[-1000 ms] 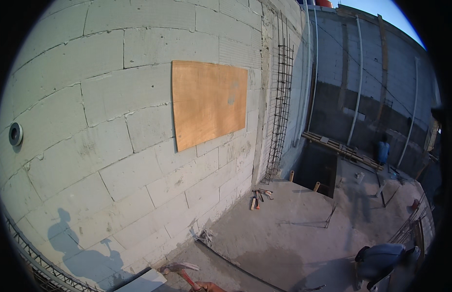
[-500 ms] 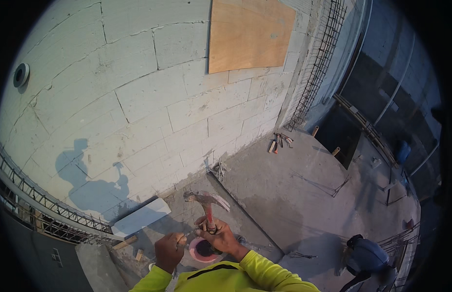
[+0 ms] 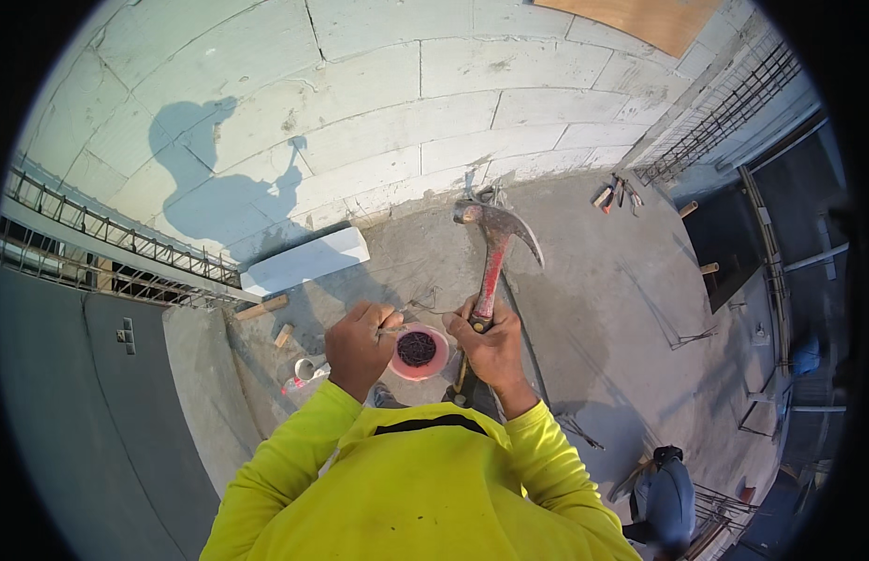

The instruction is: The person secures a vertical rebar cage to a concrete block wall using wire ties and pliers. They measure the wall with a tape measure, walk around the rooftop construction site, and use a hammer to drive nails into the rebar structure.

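In front of my chest, my right hand (image 3: 495, 351) is closed around the red handle of a claw hammer (image 3: 492, 266), whose metal head points up and away from me. Level with it, my left hand (image 3: 358, 344) is closed in a pinch. A thin wire or string (image 3: 433, 310) runs between the fingers of both hands; its exact kind is hard to make out. Below the gap between the hands stands a pink bucket (image 3: 437, 363) holding dark, thin pieces that look like nails (image 3: 416, 349).
A white block (image 3: 308, 262) lies along the block wall (image 3: 360, 112). Wood pieces (image 3: 262, 307) and a white cup-like container (image 3: 308, 368) are on the left. Hand tools (image 3: 618, 194) lie by the wall at right. A crouching person (image 3: 666, 500) is at lower right.
My view has shifted, so the wall sits higher. My hands have moved apart, and the thin wire now shows between them. The hammer is still in my right hand.
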The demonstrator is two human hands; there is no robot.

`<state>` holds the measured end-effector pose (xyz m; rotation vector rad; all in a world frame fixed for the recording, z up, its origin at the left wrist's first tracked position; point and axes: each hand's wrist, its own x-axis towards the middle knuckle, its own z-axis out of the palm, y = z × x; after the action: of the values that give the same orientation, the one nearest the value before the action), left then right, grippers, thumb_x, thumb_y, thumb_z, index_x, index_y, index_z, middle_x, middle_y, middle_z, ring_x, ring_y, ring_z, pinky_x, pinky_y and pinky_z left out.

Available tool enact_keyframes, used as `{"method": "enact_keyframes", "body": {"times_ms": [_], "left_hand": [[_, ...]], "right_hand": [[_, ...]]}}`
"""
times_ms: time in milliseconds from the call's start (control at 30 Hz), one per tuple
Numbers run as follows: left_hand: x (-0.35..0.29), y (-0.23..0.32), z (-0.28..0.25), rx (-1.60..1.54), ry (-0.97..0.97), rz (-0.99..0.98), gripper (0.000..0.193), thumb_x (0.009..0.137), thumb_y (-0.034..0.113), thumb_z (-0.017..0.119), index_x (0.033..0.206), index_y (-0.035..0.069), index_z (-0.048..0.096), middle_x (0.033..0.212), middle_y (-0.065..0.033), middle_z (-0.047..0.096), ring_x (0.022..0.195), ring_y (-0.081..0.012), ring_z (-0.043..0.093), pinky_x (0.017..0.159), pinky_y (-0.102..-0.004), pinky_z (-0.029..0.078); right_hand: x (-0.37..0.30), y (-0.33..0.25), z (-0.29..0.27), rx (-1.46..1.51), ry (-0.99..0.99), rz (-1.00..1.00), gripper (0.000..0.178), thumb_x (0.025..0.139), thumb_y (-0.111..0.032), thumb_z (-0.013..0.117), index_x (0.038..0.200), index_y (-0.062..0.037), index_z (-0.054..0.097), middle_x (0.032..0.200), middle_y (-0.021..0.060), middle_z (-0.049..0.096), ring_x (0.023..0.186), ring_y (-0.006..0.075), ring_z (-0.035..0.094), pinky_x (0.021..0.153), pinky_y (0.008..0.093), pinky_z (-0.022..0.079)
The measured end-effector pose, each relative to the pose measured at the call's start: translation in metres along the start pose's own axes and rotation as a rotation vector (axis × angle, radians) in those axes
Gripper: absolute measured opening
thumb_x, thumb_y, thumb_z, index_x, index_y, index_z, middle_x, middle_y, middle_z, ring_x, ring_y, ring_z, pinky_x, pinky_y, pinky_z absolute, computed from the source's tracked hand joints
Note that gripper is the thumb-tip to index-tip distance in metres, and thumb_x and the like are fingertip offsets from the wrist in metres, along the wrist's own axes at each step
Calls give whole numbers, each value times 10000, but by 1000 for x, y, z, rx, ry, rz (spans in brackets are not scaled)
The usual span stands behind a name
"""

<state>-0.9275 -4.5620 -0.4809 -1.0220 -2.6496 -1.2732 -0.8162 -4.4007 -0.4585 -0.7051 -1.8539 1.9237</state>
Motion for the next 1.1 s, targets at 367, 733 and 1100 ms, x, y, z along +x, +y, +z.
{"method": "enact_keyframes", "body": {"times_ms": [367,733,1100], "left_hand": [[-1,16,6,-834,-161,-730,237,978,236,573,893,28,647,664,16,528,508,-90,444,476,-259,348],[-9,26,7,-869,-384,-682,217,1024,246,488,935,61,557,653,43,452,521,-48,376,471,-217,306],[11,13,8,-1389,-658,-827,229,1012,186,479,916,21,607,615,0,500,523,-89,461,490,-236,347]], "right_hand": [[20,18,-7,33,-130,62,202,877,-75,747,819,-60,553,662,-25,563,561,46,492,519,218,402],[49,56,-4,166,89,26,222,862,-10,744,855,-63,529,662,5,587,553,80,557,500,238,453],[47,30,-15,-27,-105,38,204,873,-103,763,864,-69,562,653,-19,574,545,58,518,506,235,438]]}}
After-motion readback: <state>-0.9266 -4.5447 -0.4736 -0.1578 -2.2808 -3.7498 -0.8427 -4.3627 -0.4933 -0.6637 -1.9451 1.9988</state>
